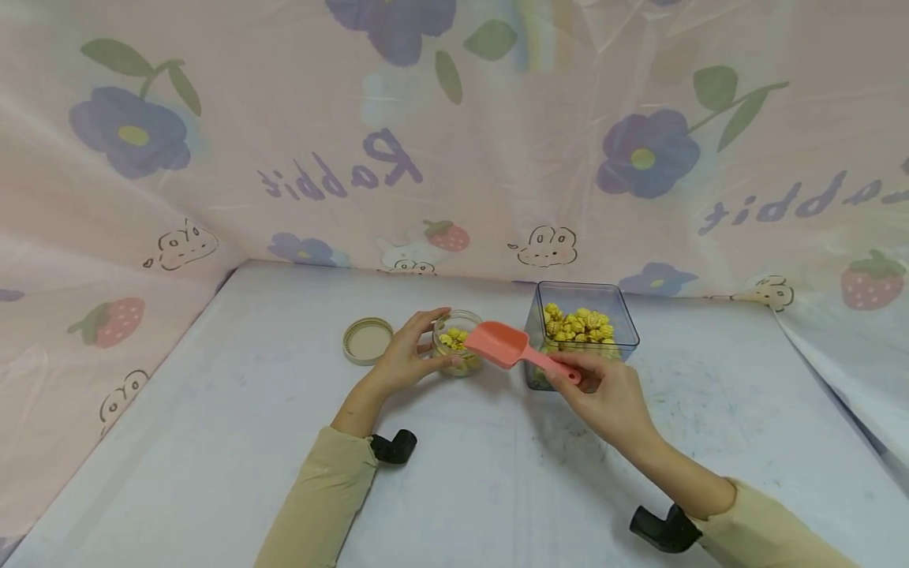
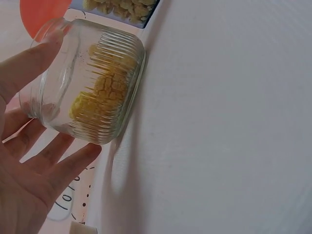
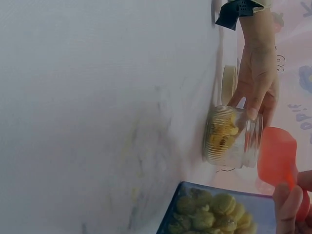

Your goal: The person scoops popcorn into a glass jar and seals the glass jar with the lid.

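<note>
My left hand (image 1: 410, 353) holds a ribbed glass jar (image 2: 92, 80) around its neck, thumb on one side and fingers on the other. Yellow popcorn (image 2: 105, 92) lies in the jar's lower part. In my right hand (image 1: 604, 394) is a coral-pink scoop (image 1: 500, 344), pinched by its handle between thumb and fingers. The scoop's front edge is at the jar's mouth, and no popcorn shows in its bowl. Behind the right hand stands a square clear container (image 1: 626, 319) with popcorn (image 1: 578, 323) inside.
A round cream-coloured lid (image 1: 368, 341) lies left of the jar. White cloth covers the table (image 1: 454, 489). A pink patterned curtain (image 1: 483, 181) hangs along the back and sides.
</note>
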The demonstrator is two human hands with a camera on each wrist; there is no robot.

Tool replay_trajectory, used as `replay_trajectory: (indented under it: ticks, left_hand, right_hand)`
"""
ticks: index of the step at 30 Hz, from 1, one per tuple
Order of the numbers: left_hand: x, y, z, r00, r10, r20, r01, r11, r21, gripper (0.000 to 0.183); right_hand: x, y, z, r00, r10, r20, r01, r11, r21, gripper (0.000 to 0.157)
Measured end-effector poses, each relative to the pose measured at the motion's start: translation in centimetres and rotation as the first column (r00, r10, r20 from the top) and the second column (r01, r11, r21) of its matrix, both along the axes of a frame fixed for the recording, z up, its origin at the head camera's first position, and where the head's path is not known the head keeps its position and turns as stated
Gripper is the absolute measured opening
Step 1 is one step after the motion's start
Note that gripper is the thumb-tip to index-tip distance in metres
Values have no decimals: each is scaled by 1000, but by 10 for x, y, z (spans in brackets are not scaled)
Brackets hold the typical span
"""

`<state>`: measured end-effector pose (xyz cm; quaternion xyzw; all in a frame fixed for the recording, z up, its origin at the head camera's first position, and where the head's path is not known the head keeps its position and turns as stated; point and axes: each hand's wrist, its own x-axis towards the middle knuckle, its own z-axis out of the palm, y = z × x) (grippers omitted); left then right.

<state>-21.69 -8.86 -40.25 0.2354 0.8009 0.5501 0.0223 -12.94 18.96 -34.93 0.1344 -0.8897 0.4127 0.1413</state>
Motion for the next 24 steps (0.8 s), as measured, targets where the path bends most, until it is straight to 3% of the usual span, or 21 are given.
replay_trajectory:
  ticks: [10,16,20,24]
  left_hand:
    - [1,0,1,1000,-4,5,4,1000,4,76]
    - [2,2,3,1000,-4,13,4,1000,-21,76]
    - [5,3,9,1000,14,14,-12,995,-103,78]
    - [9,6,17,999,45,5,-42,974,-221,78]
  right_hand:
    - [0,1,-3,1000,4,-4,-4,1000,-12,23]
    - [1,4,-5,998,-24,-55,22,999,-41,26]
    - [1,7,-3,994,-37,-107,27,995,-95,27]
    - [2,10,3,989,-45,-143,22,988,-156,27]
